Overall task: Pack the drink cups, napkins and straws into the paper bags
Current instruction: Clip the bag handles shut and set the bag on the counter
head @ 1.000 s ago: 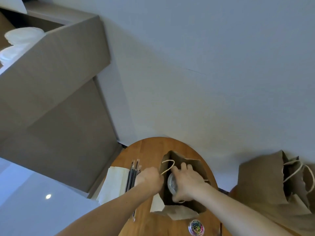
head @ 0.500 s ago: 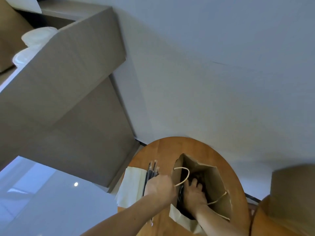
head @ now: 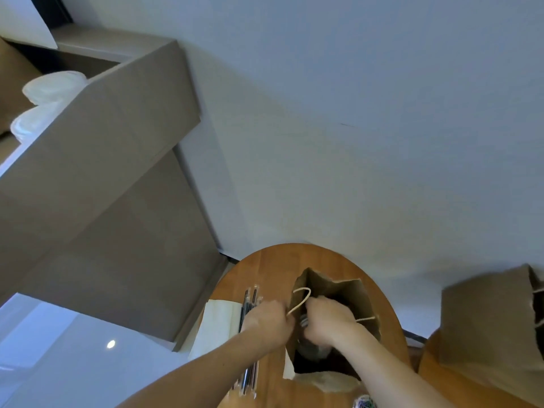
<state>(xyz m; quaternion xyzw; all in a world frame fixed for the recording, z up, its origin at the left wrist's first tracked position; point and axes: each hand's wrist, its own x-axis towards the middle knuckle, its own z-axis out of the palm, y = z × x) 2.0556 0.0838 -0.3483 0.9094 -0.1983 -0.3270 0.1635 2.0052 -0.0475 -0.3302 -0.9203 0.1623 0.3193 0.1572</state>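
On the round wooden surface (head: pixel 265 269) a brown paper bag (head: pixel 338 290) stands upright with its open mouth pointing up towards the camera. The left hand (head: pixel 269 323) holds the bag at the left rim, fingers curled and pinching the paper just beside the pale twine handle (head: pixel 298 301), which loops above the hand. The right hand (head: pixel 326 319) is inside the mouth of the bag, and its fingers are curled around the top of a clear plastic drink cup (head: pixel 312 348). The cup is in the near part of the bag, with its long axis going down into the bag and its top end towards the hand; the lower part is dark and hard to see. To the left of the bag lie black straws in clear wrappers (head: pixel 248 303), close together, with their long axis running from the near edge to the far edge of the surface. A stack of white napkins (head: pixel 217 325) lies flat just beside them, further to the left. A second brown paper bag (head: pixel 485 319) stands on the right, well apart. A large cardboard box (head: pixel 112 136) is at the upper left.
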